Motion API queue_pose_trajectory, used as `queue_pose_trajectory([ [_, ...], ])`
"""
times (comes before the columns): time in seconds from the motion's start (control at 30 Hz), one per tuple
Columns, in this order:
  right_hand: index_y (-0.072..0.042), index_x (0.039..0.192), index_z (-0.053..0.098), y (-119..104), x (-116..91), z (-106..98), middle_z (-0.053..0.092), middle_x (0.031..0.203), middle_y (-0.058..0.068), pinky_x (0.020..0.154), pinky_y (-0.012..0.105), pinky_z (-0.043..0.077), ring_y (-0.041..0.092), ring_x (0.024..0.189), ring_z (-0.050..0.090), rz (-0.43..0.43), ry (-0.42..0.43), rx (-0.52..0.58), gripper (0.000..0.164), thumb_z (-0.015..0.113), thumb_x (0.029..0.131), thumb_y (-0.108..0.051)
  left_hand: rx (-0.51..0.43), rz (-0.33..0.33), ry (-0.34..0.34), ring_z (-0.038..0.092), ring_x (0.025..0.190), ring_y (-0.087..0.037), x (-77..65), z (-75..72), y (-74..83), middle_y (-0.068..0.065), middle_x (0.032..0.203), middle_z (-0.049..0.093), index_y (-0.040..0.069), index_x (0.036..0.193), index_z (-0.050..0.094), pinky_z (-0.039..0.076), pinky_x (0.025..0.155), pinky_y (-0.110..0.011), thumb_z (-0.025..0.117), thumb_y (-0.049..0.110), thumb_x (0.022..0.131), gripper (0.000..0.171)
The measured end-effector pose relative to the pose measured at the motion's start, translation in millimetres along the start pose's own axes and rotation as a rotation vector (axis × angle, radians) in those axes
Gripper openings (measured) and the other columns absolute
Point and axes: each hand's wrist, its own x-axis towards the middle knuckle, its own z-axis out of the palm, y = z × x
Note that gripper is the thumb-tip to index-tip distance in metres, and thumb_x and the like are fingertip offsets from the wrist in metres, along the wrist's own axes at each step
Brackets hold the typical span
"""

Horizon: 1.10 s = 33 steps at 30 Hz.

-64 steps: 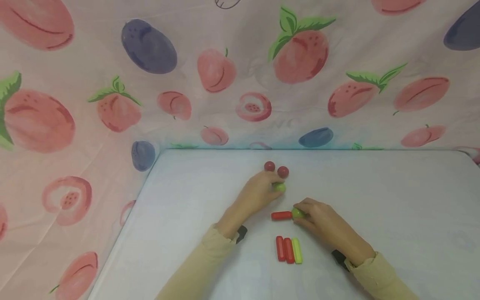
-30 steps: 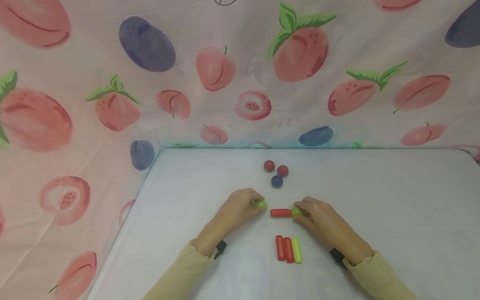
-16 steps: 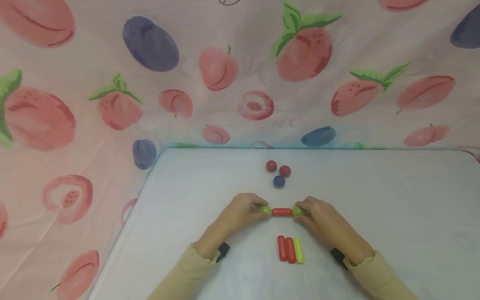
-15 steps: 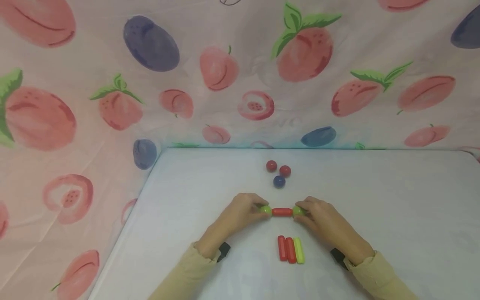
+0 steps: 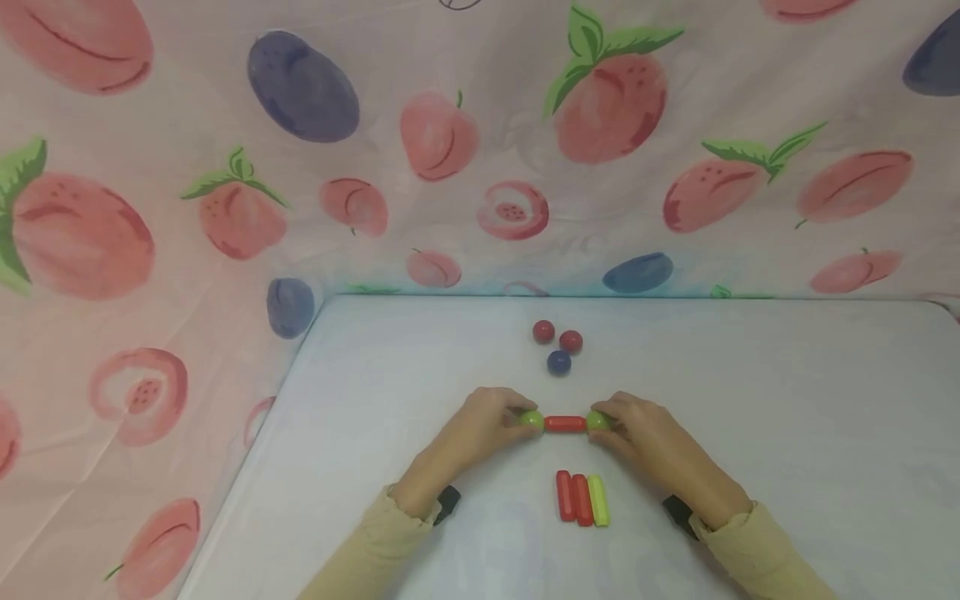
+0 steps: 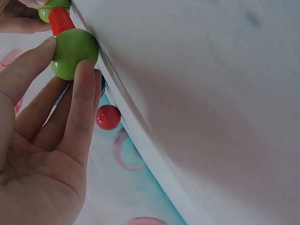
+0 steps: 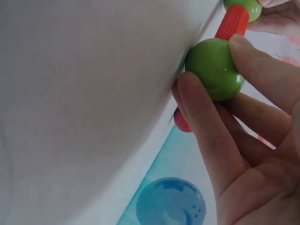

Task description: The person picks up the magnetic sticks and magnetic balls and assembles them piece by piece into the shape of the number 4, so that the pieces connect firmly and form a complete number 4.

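Note:
A red rod [image 5: 565, 424] lies level between two green balls, one touching each end. My left hand [image 5: 483, 427] pinches the left green ball [image 6: 75, 54] between thumb and fingertips. On the other side my right hand [image 5: 647, 429] pinches the right green ball [image 7: 214, 69] the same way. Both wrist views show the rod's red end meeting the ball. Nearer to me, two red rods [image 5: 565, 496] and a yellow-green rod [image 5: 598, 500] lie side by side.
Beyond the hands sit two red balls [image 5: 543, 332] and a dark blue ball [image 5: 558, 362] on the white table [image 5: 750, 375]. A fruit-patterned cloth [image 5: 480, 150] hangs along the back and left edges.
My left hand has brought its green ball from beside the far balls toward me, then rightward against the red rod's left end. My right hand has barely moved and keeps its ball.

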Motion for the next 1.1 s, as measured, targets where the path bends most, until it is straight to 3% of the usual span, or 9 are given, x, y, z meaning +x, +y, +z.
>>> queue_pose_trajectory([
  [0.2,-0.005,0.113,0.071,1,1,2,0.069,0.095,0.0,0.083,0.041,0.059,0.016,0.087,0.064,0.022,-0.002,0.009,0.037,0.081,0.082,-0.022,0.008,-0.017,0.003,0.066,0.095,-0.009,-0.7,1.7,-2.3,0.002,0.114,0.073,0.015,0.119,0.073,0.055,0.084,-0.024,0.076,0.029,0.088,0.034],
  [0.33,-0.006,0.113,0.071,0,1,2,0.069,0.098,0.001,0.085,0.042,0.058,0.018,0.09,0.064,0.035,0.001,0.005,0.037,0.082,0.082,-0.022,0.024,-0.016,0.016,0.066,0.106,-0.013,-1.5,2.5,-1.9,0.002,0.115,0.073,0.016,0.119,0.073,0.055,0.091,-0.029,0.076,0.029,0.088,0.034],
  [0.47,-0.006,0.113,0.07,-1,1,3,0.069,0.1,0.002,0.087,0.043,0.057,0.019,0.092,0.064,0.011,0.026,-0.018,0.037,0.082,0.081,-0.022,0.032,-0.005,0.03,0.064,0.115,-0.017,-2.4,2.0,-0.2,0.001,0.116,0.073,0.015,0.119,0.073,0.053,0.097,-0.033,0.075,0.029,0.089,0.034],
  [0.77,-0.006,0.116,0.069,-4,-3,2,0.065,0.112,0.007,0.093,0.045,0.055,0.024,0.106,0.062,-0.058,0.098,-0.09,0.044,0.084,0.08,-0.025,0.042,-0.005,0.044,0.065,0.112,-0.017,-4.3,1.0,0.0,0.0,0.115,0.073,0.014,0.118,0.074,0.054,0.095,-0.032,0.076,0.029,0.088,0.033],
  [1.1,-0.014,0.113,0.07,-12,-8,-4,0.063,0.11,-0.001,0.092,0.041,0.056,0.018,0.105,0.06,-0.085,0.031,-0.059,0.04,0.085,0.078,-0.025,0.015,-0.013,0.039,0.066,0.109,-0.016,-5.9,-0.5,-1.0,0.0,0.117,0.073,0.013,0.119,0.073,0.055,0.093,-0.031,0.075,0.029,0.089,0.034],
])
